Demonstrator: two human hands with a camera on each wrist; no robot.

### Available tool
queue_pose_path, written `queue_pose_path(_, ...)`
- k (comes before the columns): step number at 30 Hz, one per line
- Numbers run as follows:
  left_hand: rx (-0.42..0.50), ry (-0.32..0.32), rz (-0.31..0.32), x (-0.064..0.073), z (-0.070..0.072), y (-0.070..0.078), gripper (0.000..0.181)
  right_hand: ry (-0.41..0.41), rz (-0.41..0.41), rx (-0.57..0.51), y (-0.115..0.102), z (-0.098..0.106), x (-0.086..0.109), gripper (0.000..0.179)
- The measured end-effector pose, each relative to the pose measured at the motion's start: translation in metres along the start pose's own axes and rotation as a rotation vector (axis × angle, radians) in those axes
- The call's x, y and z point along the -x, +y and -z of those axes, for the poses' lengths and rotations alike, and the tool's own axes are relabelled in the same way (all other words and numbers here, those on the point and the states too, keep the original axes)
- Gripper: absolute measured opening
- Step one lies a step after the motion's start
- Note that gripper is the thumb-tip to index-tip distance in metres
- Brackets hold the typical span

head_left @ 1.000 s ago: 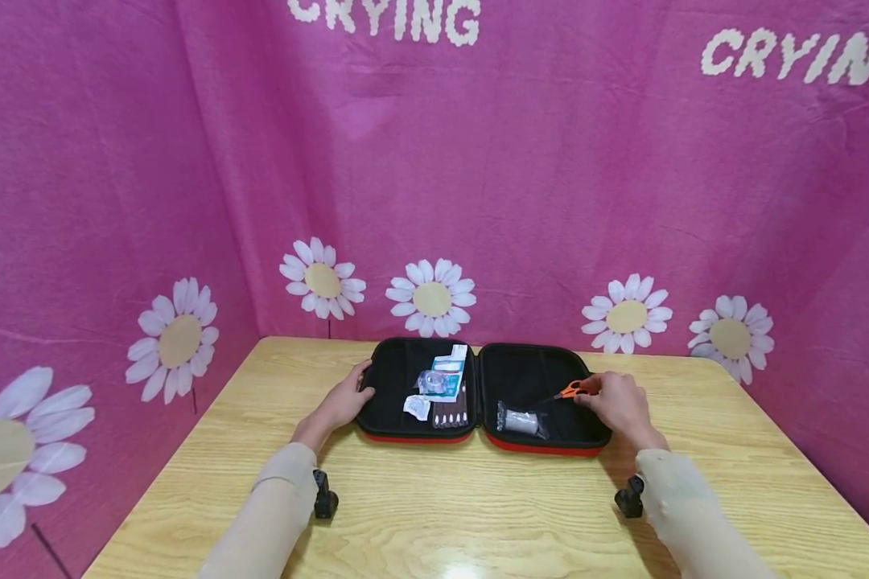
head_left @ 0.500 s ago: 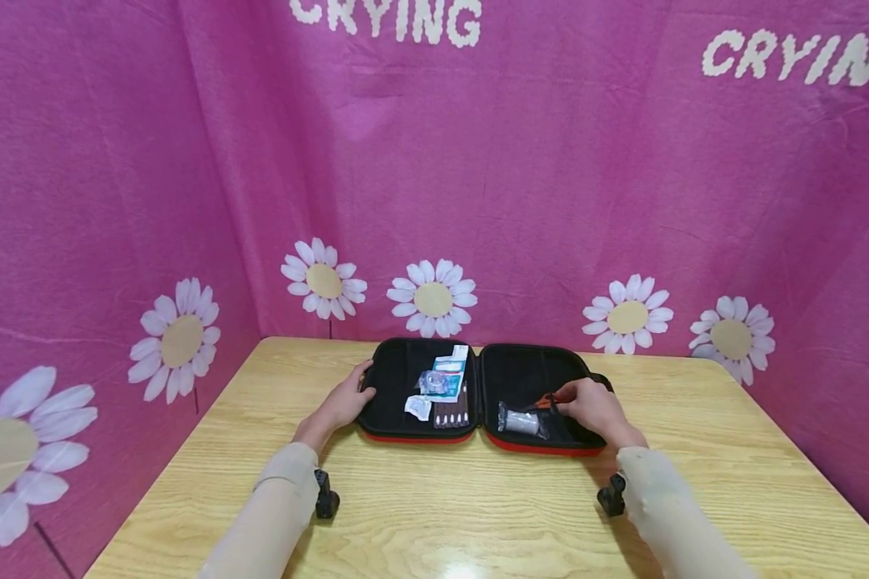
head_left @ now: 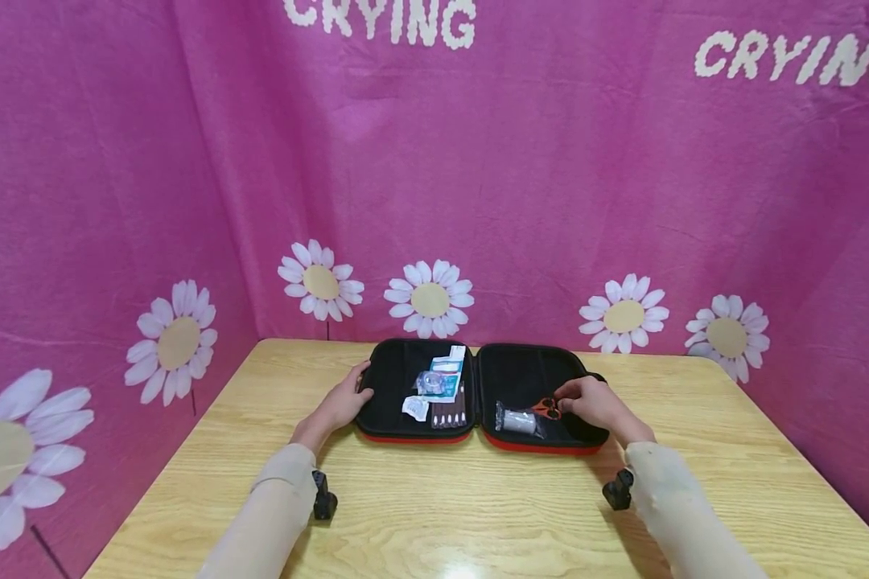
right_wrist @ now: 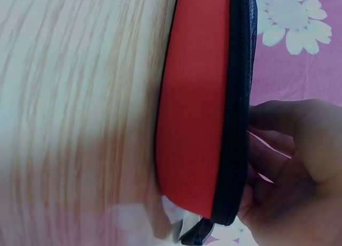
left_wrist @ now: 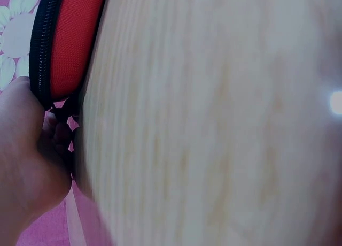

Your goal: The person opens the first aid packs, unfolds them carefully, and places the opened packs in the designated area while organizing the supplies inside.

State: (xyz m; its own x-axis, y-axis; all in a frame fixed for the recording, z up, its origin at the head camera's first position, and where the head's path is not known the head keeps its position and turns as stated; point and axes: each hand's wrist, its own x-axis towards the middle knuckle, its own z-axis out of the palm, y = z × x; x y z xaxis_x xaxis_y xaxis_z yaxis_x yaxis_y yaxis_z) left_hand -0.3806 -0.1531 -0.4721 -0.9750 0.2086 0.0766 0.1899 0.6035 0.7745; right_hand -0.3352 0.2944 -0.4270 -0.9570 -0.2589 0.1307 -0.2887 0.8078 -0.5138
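An unzipped black-lined case (head_left: 529, 370) with a red shell lies spread out on the table. My left hand (head_left: 339, 402) grips its left rim, thumb on top and fingers around the outside; the left wrist view shows the hand against the zipper edge. Reaching over the right rim, my right hand (head_left: 595, 404) has curled fingers with their tips at the orange handles of small scissors (head_left: 548, 408). The scissors lie low in the right half, beside a clear-wrapped white roll (head_left: 519, 421). In the right wrist view the red side wall (right_wrist: 195, 96) hides the fingertips.
The case's left half holds a teal-and-white packet (head_left: 446, 379), a clear-wrapped round item (head_left: 430, 383), a small white packet (head_left: 416, 408) and a dark strip of white-tipped swabs (head_left: 449, 414). Behind the wooden table (head_left: 434, 515) hangs a pink flowered cloth (head_left: 521, 201).
My right hand has moved left and inward from the right rim, bringing the scissors down beside the wrapped roll; their handles now show more fully. The left hand keeps its hold on the rim.
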Motion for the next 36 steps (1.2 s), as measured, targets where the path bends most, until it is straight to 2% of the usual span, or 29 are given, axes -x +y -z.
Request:
queue_pose_path(3, 0.002, 0.002, 0.006, 0.001, 0.0, -0.001, 0.061, 0.004, -0.043, -0.077, -0.004, -0.003, -0.001, 0.027)
queue_pose_path(8, -0.001, 0.001, 0.01, 0.001, -0.001, -0.001, 0.061, -0.043, -0.16, -0.306, -0.008, -0.007, -0.003, 0.043)
queue_pose_path(11, -0.005, 0.002, 0.011, 0.002, -0.001, 0.0, 0.061, -0.06, -0.211, -0.372, -0.008, -0.008, -0.004, 0.047)
queue_pose_path(14, -0.008, 0.003, 0.011, 0.003, -0.001, 0.001, 0.061, -0.037, -0.208, -0.345, -0.005, -0.009, -0.005, 0.047)
queue_pose_path(21, -0.012, 0.009, -0.002, 0.002, 0.0, 0.002, 0.061, 0.027, -0.187, -0.202, -0.01, -0.007, -0.005, 0.037)
queue_pose_path(26, -0.01, 0.01, -0.002, 0.001, -0.001, 0.001, 0.061, 0.049, -0.157, -0.155, -0.015, -0.006, -0.006, 0.034)
queue_pose_path(32, -0.002, 0.011, -0.004, 0.0, -0.001, 0.001, 0.061, 0.112, -0.102, -0.114, -0.021, -0.007, -0.011, 0.031)
queue_pose_path(36, -0.01, 0.006, 0.001, 0.0, 0.0, 0.0, 0.062, 0.126, -0.098, -0.108, -0.029, -0.008, -0.017, 0.031)
